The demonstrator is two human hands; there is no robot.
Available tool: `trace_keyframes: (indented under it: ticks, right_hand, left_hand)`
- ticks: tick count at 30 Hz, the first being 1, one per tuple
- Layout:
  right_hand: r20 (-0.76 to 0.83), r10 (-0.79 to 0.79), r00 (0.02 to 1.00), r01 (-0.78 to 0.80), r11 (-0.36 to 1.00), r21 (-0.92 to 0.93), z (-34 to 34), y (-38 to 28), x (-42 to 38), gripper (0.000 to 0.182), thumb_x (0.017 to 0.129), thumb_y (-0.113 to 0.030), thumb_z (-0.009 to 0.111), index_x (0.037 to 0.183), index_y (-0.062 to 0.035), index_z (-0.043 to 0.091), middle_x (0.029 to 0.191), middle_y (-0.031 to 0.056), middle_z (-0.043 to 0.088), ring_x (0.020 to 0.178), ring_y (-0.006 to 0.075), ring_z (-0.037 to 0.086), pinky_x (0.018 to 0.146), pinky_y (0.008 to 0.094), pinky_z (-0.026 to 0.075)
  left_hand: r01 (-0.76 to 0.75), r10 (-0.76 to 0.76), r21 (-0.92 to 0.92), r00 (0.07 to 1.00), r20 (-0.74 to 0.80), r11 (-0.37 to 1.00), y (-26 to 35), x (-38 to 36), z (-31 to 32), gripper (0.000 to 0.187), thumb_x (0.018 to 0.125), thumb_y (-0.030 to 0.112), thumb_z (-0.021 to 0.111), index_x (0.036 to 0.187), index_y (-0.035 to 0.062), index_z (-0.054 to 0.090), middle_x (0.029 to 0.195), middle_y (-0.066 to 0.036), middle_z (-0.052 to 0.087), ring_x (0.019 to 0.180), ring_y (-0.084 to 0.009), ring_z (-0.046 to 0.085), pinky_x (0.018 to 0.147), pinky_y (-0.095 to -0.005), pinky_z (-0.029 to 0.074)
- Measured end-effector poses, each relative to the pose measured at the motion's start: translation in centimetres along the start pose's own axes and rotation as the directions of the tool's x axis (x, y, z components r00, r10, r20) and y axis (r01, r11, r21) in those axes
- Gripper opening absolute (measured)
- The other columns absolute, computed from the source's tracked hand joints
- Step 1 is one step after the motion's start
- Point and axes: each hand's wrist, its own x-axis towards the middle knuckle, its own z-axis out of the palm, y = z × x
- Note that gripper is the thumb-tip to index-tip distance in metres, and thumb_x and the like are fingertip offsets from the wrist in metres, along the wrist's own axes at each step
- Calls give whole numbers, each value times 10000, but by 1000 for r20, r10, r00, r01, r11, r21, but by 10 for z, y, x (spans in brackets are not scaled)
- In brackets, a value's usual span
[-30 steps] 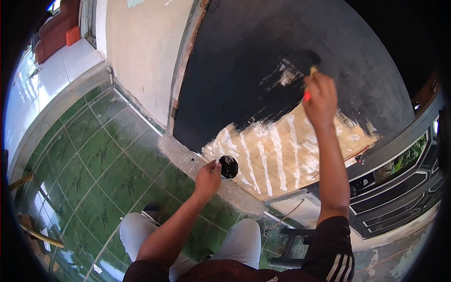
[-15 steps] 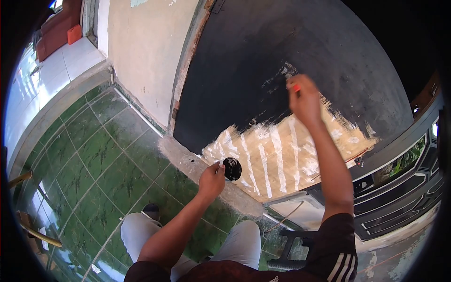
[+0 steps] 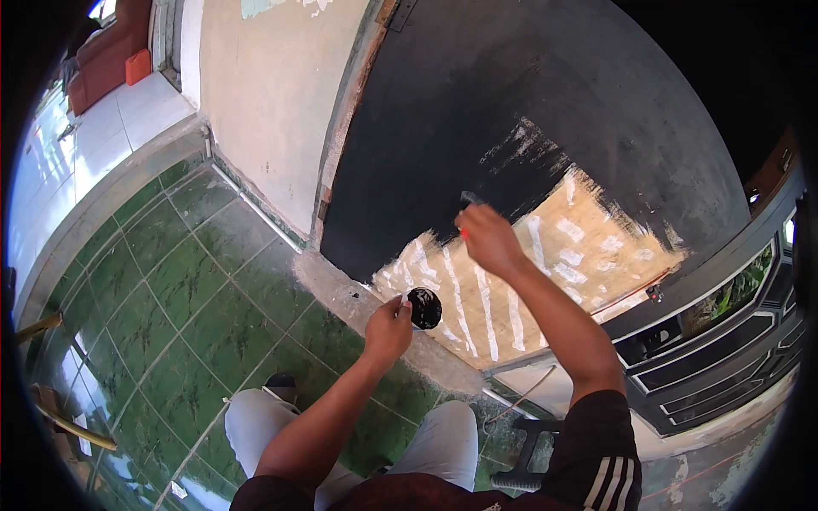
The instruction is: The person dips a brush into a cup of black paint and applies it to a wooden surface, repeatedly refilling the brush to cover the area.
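My right hand (image 3: 489, 236) is closed round a paintbrush (image 3: 469, 198), its dark bristles against the black-painted part of a large board (image 3: 409, 145). A bit of red shows at my fingers, probably the brush handle. Lower on the board, bare tan wood (image 3: 588, 221) with white stripes and patches is uncovered by black. My left hand (image 3: 389, 328) grips the rim of a small cup of black paint (image 3: 425, 308), held in front of the board's lower edge. Streaky, thin black strokes lie above the tan area.
Green tiles (image 3: 187, 298) cover the floor at left, with a white pipe (image 3: 256, 209) along the wall base. A dark plastic stool (image 3: 532, 451) stands by my right knee. Dark panelled metalwork (image 3: 716, 349) is at right, and a red object (image 3: 137, 66) lies far left.
My right hand has swept left and down across the board with the brush, leaving fresh black over the upper edge of the tan area. My left hand holds the cup almost still.
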Motion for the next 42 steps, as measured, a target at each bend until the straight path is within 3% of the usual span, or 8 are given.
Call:
trace_keyframes:
  ticks: [5,9,17,23,27,30,35,42]
  right_hand:
    - [-279,441,853,-363,885,292,-96,42,71,44,911,-25,663,949,-42,679,918,146,677,841,333,693,765,412,555]
    - [-516,-73,853,-142,920,-366,-147,47,96,168,848,0,694,1008,-55,692,991,93,669,923,279,673,792,403,552]
    - [53,-209,976,211,876,-433,1,11,29,146,751,-93,708,866,-131,627,929,37,545,918,253,582,804,377,525]
    - [-134,129,983,-122,991,64,-20,0,59,76,853,-37,658,893,-102,652,949,89,584,925,311,614,825,410,536]
    - [-386,218,896,-245,969,-22,-100,31,95,92,841,-28,665,909,-91,665,973,93,614,941,313,628,797,424,533]
    - [-474,-72,878,-149,899,-412,-115,20,91,116,790,-69,698,890,-101,648,932,69,591,938,281,628,780,404,539]
    - [35,-113,993,115,864,-490,-15,8,30,117,776,-116,686,872,-119,620,930,46,551,990,244,619,800,367,559]
    - [-20,172,985,-167,975,148,-23,3,18,159,807,12,659,921,-99,668,965,84,602,995,309,634,828,417,555]
  left_hand:
    - [-24,24,-16,999,28,1000,2,0,5,452,1042,320,546,1297,-30,674,1170,-290,715,1138,-468,669,988,-484,512]
    - [-29,29,-3,999,36,1000,5,0,7,453,1041,321,547,1294,-33,675,1163,-288,717,1133,-470,670,983,-485,513]
    - [-116,121,72,990,-72,991,4,-8,6,424,1050,319,575,1269,-24,693,1005,-205,754,906,-305,722,834,-405,531]
    - [-98,104,92,993,-58,991,9,-10,1,431,1050,321,574,1296,-14,687,1064,-233,754,996,-346,726,890,-414,528]
    - [-110,113,53,992,-49,993,-2,-5,5,408,1060,311,564,1275,-7,699,952,-187,753,842,-265,712,805,-395,529]
    - [-91,93,53,994,-50,994,-6,-2,4,394,1065,306,559,1254,-7,706,895,-158,742,766,-216,679,754,-378,521]
    - [-32,33,61,999,-16,998,3,-4,-6,460,1054,329,548,1307,-37,667,1113,-250,714,1037,-377,669,931,-438,507]
    - [6,-7,27,999,42,1000,8,-2,-5,486,1048,332,541,1338,-43,649,1219,-294,702,1174,-450,664,1012,-461,503]
